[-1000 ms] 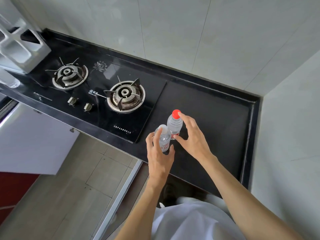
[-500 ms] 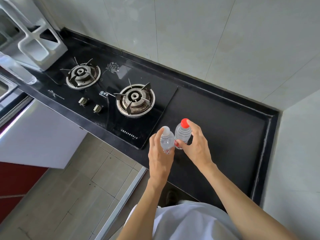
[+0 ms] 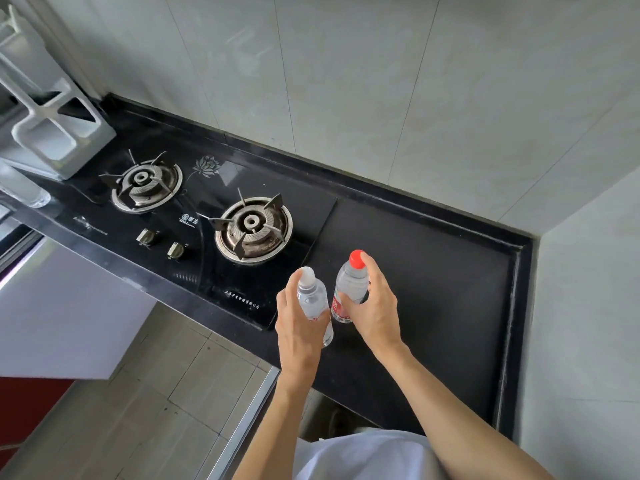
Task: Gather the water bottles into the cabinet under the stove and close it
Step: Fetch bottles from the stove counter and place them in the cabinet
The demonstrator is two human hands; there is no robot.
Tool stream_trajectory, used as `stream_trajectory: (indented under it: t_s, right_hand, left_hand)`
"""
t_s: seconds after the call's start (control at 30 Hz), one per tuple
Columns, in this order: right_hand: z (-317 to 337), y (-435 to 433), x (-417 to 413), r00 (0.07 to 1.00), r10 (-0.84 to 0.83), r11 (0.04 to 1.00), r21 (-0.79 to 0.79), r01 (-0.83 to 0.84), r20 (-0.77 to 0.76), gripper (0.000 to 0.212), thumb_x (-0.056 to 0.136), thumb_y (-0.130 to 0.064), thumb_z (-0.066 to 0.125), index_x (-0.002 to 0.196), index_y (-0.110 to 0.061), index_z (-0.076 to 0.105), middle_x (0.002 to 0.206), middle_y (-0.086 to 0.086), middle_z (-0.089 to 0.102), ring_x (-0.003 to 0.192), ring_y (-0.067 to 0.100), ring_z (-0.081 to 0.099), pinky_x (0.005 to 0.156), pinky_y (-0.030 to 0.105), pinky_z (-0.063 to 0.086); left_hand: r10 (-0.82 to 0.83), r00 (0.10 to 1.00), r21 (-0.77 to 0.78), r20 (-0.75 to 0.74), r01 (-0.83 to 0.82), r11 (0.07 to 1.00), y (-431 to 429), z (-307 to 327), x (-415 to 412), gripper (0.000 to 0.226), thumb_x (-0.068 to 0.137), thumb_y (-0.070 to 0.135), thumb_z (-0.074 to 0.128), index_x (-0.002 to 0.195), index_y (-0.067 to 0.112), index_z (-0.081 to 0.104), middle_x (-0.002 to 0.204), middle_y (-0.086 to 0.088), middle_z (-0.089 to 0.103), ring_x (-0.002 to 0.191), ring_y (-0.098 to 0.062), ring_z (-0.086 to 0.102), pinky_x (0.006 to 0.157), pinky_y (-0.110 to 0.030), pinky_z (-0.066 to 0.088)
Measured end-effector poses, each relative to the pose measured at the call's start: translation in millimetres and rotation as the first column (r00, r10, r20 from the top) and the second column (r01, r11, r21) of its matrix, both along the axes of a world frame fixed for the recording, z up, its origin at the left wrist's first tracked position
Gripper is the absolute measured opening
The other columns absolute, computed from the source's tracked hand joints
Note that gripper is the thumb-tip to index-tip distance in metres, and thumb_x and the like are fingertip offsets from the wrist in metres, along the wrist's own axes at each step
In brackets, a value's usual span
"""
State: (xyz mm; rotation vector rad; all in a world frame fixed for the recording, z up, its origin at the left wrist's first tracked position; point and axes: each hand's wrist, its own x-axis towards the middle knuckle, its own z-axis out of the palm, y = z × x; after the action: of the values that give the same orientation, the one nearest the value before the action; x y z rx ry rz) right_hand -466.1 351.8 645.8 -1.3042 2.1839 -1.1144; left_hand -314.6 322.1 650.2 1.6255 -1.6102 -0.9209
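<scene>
Two clear water bottles stand side by side on the black countertop, just right of the stove. My left hand wraps around the white-capped bottle. My right hand grips the red-capped bottle, which carries a red label. A third clear bottle stands at the far left edge of the counter. A white cabinet door hangs open below the counter on the left. The cabinet's inside is hidden from here.
A black glass two-burner gas stove with two knobs fills the counter's left half. A white rack stands at the back left. Tiled walls close the back and right. An open door edge juts out beside my body above tiled floor.
Both hands have closed more firmly around the two bottles. The camera has shifted, so the stove sits further right in view.
</scene>
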Motion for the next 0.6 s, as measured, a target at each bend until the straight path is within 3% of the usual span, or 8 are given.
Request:
stream_trajectory:
  t_s: [0.1, 0.17, 0.27, 0.4, 0.47, 0.6]
  right_hand:
    - [6.1, 2.7, 5.9, 1.000, -0.003, 1.000, -0.013, 0.003, -0.024, 0.097, 0.092, -0.026, 0.092, 0.164, -0.049, 0.031, 0.158, -0.008, 0.056, 0.145, 0.011, 0.056, 0.116, 0.035, 0.052]
    - [15.0, 3.7, 6.7, 1.000, -0.011, 1.000, -0.011, 0.011, -0.023, 0.094, 0.093, -0.027, 0.091, 0.165, -0.041, 0.033, 0.159, -0.005, 0.057, 0.146, 0.018, 0.058, 0.116, 0.043, 0.055]
    - [34.3, 4.4, 8.9, 0.999, -0.039, 0.998, -0.041, 0.038, -0.019, 0.096, 0.092, -0.026, 0.092, 0.165, -0.044, 0.032, 0.159, -0.007, 0.056, 0.145, 0.019, 0.058, 0.117, 0.046, 0.055]
    - [65.7, 6.1, 11.8, 0.997, -0.067, 0.990, -0.125, 0.063, -0.027, 0.105, 0.088, -0.025, 0.095, 0.161, -0.061, 0.029, 0.155, -0.013, 0.057, 0.140, 0.011, 0.059, 0.115, 0.040, 0.056]
    - [83.8, 9.2, 15.3, 0.996, -0.078, 0.985, -0.159, 0.072, -0.031, 0.110, 0.086, -0.027, 0.096, 0.155, -0.072, 0.024, 0.151, -0.017, 0.058, 0.135, 0.007, 0.061, 0.113, 0.039, 0.057]
    - [118.2, 20.8, 28.1, 0.995, -0.095, 0.975, -0.204, 0.088, -0.029, 0.107, 0.084, -0.030, 0.098, 0.156, -0.070, 0.029, 0.139, -0.028, 0.058, 0.119, -0.008, 0.062, 0.106, 0.032, 0.060]
  left_hand:
    - [0.002, 1.000, -0.038, -0.007, -0.002, 0.999, -0.4, 7.0, 5.2, 0.095, 0.093, 0.033, 0.089, 0.147, 0.081, 0.028, 0.135, 0.035, 0.046, 0.119, 0.017, 0.056, 0.090, -0.010, 0.039]
    - [0.011, 1.000, -0.071, -0.018, -0.012, 0.997, -3.3, 17.4, 8.3, 0.099, 0.093, 0.029, 0.092, 0.146, 0.081, 0.027, 0.144, 0.025, 0.050, 0.117, 0.003, 0.061, 0.098, -0.021, 0.048]
    - [0.024, 0.998, -0.091, -0.062, -0.029, 0.995, -10.2, 37.9, 16.6, 0.096, 0.091, 0.024, 0.093, 0.149, 0.074, 0.035, 0.150, 0.021, 0.054, 0.128, -0.009, 0.061, 0.103, -0.036, 0.054]
    - [0.009, 0.994, -0.136, -0.109, -0.024, 0.990, -17.0, 70.3, 28.0, 0.096, 0.087, 0.015, 0.093, 0.159, 0.054, 0.043, 0.150, 0.019, 0.058, 0.134, -0.010, 0.061, 0.112, -0.046, 0.057]
    - [-0.003, 0.991, -0.158, -0.134, -0.018, 0.987, -17.1, 87.6, 33.7, 0.098, 0.086, 0.014, 0.094, 0.160, 0.052, 0.043, 0.152, 0.015, 0.059, 0.136, -0.013, 0.060, 0.114, -0.050, 0.058]
    - [-0.039, 0.987, -0.187, -0.158, 0.008, 0.982, -12.4, 119.9, 51.6, 0.099, 0.083, 0.013, 0.094, 0.157, 0.055, 0.043, 0.146, 0.015, 0.060, 0.130, -0.018, 0.062, 0.111, -0.056, 0.059]
